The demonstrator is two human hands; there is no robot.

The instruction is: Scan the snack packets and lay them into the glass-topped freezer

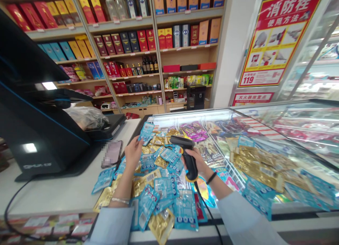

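My left hand pinches a small blue snack packet by its lower edge, lifted over a heap of similar packets. In my right hand is a black corded barcode scanner, its head pointing left toward the heap. Blue packets and gold packets lie jumbled beneath and between both arms, on the freezer's glass top and spilling toward the counter. A second pile of gold packets with blue ones under it lies to the right of my right arm.
A phone lies on the white counter at the left, beside a large black checkout machine with a plastic bag on it. Through the freezer glass show packaged goods. Shelves of boxed bottles stand behind. The scanner's cable runs toward me.
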